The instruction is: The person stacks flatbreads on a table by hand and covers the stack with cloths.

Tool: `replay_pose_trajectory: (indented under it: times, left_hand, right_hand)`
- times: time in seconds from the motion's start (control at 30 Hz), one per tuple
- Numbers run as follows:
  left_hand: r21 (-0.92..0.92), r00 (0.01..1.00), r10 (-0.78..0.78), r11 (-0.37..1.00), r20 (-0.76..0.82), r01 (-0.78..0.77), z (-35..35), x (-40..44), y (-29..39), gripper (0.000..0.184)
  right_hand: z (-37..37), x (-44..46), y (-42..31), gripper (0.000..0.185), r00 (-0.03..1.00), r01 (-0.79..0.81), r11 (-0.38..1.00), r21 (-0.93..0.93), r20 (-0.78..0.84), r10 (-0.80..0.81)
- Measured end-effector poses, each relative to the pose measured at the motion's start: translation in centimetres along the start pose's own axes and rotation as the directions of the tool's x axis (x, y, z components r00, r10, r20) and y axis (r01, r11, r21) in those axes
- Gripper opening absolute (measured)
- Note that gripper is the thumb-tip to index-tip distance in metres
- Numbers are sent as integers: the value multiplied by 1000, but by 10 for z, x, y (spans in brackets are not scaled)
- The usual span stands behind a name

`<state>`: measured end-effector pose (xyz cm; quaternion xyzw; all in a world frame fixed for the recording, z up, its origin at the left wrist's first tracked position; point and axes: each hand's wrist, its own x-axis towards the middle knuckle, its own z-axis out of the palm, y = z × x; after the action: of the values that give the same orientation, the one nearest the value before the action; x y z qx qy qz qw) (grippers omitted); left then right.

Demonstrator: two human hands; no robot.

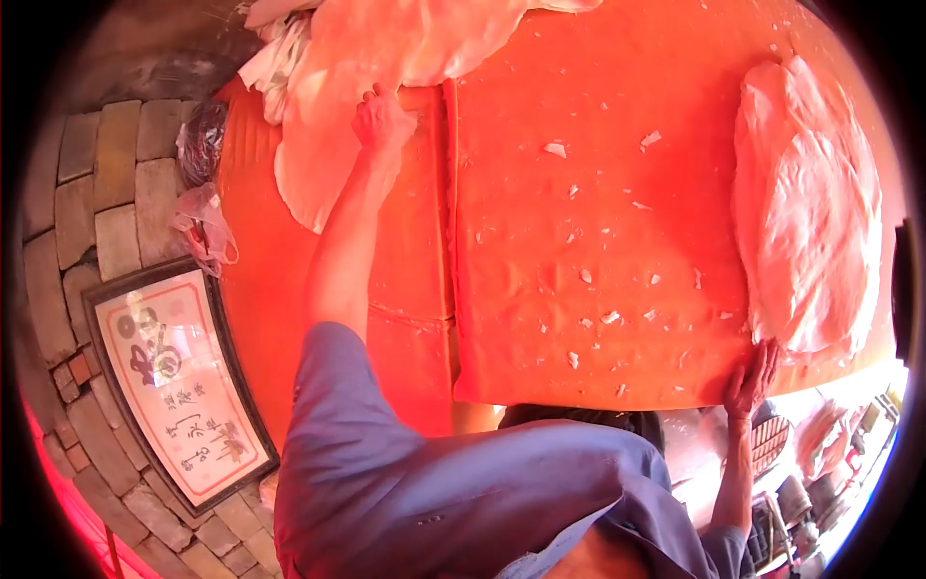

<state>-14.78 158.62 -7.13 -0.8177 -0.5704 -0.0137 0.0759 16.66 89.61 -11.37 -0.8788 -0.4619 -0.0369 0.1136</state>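
A broad, thin, pale sheet, limp with an uneven edge, lies over the upper left of the red-orange covered table. My left arm reaches out to it, and my left hand is closed at the sheet's lower edge, fingers curled in on it. Down at the table's near right edge rests my right hand, fingers stretched out and holding nothing. Just above those fingertips is a pile of similar pale, folded sheets.
Small white scraps are scattered over the table cover. A seam divides the table. Bunched pale cloth, plastic bags and a framed calligraphy panel line the left side by a brick surface. A woven basket stands lower right.
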Motion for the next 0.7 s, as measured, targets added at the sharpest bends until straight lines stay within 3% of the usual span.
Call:
replay_pose_trajectory:
  times: [0.03, 0.17, 0.23, 0.27, 0.33, 0.4, 0.47, 0.5, 0.57, 0.6, 0.7]
  left_hand:
    - [8, 1000, 9, 1000, 3, -9, -3, 7, -6, 51]
    - [-455, 996, -85, 886, 30, 90, -13, 64, -81, 61]
    - [-105, 964, -253, 960, 86, 261, -43, 107, -109, 60]
    - [-98, 965, -248, 962, 86, 256, -59, 108, -98, 60]
    - [-349, 981, -193, 922, -34, 169, -76, 102, -66, 61]
    - [-313, 974, -227, 925, -7, 214, -46, 106, -19, 64]
    - [-169, 982, -77, 980, 175, 107, -28, 98, 4, 72]
    - [-169, 982, -69, 981, 174, 98, -19, 90, 15, 72]
    - [-117, 992, -126, 985, -20, 123, -3, 74, 28, 76]
    - [-137, 984, -167, 975, 68, 175, -10, 77, 31, 75]
    - [-105, 996, -82, 991, 44, 86, -3, 89, 6, 73]
  right_hand:
    - [0, 0, -1, 57, 1000, -10, 1000, 6, 4, 10]
    - [-3, 2, -3, 57, 1000, -22, 999, 25, 12, 21]
    - [-5, 5, -4, 57, 1000, -11, 1000, 17, 6, 10]
    - [-6, 6, -3, 57, 1000, -19, 1000, 15, 10, 19]
    - [-9, 5, -3, 57, 999, -32, 999, 13, 16, 31]
    - [-9, 3, -2, 58, 999, -43, 999, 2, 31, 43]
    - [-7, 2, -4, 58, 998, -54, 999, -4, 38, 55]
    - [-6, 2, -4, 58, 997, -57, 998, -9, 46, 58]
    - [-6, 1, -4, 58, 998, -55, 998, -9, 43, 55]
    - [-6, 2, -4, 59, 998, -44, 999, -10, 38, 44]
    - [-8, 4, -4, 59, 998, -41, 999, -6, 38, 41]
